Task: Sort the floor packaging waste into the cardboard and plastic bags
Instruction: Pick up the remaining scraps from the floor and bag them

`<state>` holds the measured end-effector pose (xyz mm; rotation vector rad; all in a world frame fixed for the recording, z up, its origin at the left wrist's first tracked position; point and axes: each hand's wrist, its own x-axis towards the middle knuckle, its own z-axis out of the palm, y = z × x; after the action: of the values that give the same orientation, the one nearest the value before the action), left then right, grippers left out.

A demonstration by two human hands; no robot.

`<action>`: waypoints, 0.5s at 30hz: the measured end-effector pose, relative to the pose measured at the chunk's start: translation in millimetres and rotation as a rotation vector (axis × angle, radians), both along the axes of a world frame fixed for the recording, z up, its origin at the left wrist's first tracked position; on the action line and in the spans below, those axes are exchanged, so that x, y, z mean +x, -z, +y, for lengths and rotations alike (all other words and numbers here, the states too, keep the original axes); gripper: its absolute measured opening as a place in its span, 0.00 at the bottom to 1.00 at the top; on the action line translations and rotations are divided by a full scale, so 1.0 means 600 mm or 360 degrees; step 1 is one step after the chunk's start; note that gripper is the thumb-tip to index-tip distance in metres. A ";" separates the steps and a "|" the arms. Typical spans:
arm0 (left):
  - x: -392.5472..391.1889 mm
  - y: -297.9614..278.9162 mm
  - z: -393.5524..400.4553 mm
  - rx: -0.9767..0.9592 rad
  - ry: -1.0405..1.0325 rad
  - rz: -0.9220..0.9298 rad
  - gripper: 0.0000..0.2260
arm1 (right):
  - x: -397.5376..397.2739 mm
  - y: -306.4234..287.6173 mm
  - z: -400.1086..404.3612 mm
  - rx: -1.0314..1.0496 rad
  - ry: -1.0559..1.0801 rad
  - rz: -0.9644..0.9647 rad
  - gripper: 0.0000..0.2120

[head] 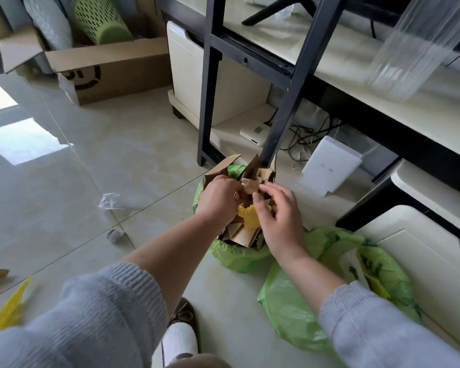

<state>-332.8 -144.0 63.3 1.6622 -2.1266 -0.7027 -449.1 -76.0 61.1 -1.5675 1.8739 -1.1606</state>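
Head view looks down on both hands working over a green plastic bag (234, 257) stuffed with torn brown cardboard pieces (241, 233), which stands on the pale glossy tiled floor (96, 160) beside the foot of a black metal desk frame (210, 83). The left hand (219, 199) is curled closed, its fingers pressed onto the cardboard at the bag's mouth. The right hand (280, 217) is half curled, fingertips pinching a folded scrap of cardboard (251, 185) at the top of the pile. Between the two hands a yellow serrated-edged piece (250, 217) pokes up among the cardboard; what it is made of cannot be told. A second green plastic bag (298, 309) lies slumped and open just right of the first, beneath the right forearm, with yellow and white packaging (367, 274) showing inside. Loose on the floor to the left lie a crumpled clear plastic wrapper (110, 201) and a smaller clear scrap (114, 235). A large open cardboard box (109, 67) sits farther back.
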 end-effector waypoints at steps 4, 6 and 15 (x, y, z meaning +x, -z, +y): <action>-0.016 0.012 -0.015 0.0139 -0.0085 0.0061 0.12 | -0.016 0.040 0.017 0.0089 -0.0259 0.0552 0.23; -0.015 0.015 -0.018 0.0131 -0.0048 0.0061 0.13 | -0.021 0.041 0.012 0.0166 -0.0200 0.0503 0.11; 0.012 0.017 -0.010 -0.0101 0.0162 -0.0659 0.14 | -0.046 0.008 0.015 0.0230 -0.0515 0.0828 0.24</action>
<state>-325.5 -150.0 53.1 1.7979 -2.4980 -0.3315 -476.9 -67.1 56.1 -2.1301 1.8443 -0.4942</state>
